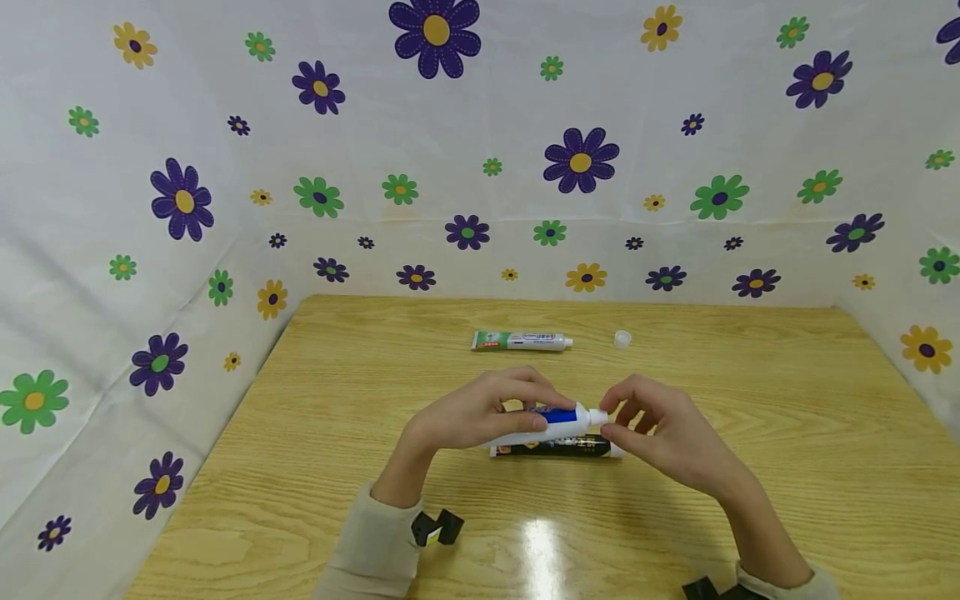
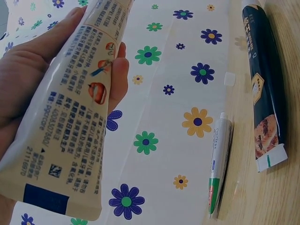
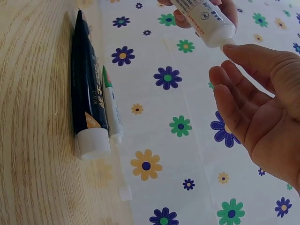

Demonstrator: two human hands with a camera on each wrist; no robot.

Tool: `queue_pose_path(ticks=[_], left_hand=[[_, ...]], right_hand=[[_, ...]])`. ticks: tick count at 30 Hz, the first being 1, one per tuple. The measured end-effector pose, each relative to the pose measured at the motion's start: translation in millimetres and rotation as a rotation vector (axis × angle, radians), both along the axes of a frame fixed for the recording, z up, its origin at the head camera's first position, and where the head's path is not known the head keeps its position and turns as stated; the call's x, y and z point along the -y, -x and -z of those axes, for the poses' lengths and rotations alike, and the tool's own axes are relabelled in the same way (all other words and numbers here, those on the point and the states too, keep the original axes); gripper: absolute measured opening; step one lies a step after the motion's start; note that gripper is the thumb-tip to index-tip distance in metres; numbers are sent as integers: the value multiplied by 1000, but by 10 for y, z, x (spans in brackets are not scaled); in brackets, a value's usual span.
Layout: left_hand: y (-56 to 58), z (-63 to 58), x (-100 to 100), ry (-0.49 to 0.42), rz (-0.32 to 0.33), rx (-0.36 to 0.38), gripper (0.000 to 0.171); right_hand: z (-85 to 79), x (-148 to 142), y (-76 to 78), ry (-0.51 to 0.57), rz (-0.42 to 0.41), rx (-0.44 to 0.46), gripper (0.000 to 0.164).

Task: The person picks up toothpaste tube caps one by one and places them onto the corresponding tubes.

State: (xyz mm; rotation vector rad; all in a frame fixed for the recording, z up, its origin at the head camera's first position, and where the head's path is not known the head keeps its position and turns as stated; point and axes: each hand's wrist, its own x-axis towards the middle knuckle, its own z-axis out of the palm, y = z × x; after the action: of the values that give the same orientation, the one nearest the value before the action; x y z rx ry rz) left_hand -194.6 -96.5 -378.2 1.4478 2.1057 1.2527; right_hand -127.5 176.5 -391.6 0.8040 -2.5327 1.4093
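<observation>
At the left, a pale sleeve (image 1: 382, 533) with a black wrist device (image 1: 437, 528) leads up to the left hand (image 1: 483, 410); that forearm slants inward and the wrist bends toward the right. The hand holds a white-and-blue tube (image 1: 562, 420), fingers laid over the top and thumb along the near side, its narrow end pointing right. The tube is held above the surface (image 1: 360, 383), over a black tube (image 1: 573, 447) that lies there with its white cap to the right. Farther back lies a green-and-white tube (image 1: 522, 341), its slim nozzle facing a loose white cap (image 1: 622, 338). Rightmost, the right hand (image 1: 667, 433) reaches in from the lower right with its wrist arched, thumb and forefinger pinching the held tube's white tip (image 1: 597, 417); its remaining fingers curve loosely, clear of the tube.
</observation>
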Motion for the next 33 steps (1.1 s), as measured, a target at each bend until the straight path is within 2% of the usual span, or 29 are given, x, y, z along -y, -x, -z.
queue_pose_path(ticks=[15,26,33], left_hand=[[9,15,3,0,5,2,32],[12,15,5,-16,12,3,32],[9,7,2,-16,8,-3,32]], right_hand=[[-5,-2,5,-22,9,24,16],[-22,13,5,-37,21,73,6],[-20,23,4,-21,16,82,6]])
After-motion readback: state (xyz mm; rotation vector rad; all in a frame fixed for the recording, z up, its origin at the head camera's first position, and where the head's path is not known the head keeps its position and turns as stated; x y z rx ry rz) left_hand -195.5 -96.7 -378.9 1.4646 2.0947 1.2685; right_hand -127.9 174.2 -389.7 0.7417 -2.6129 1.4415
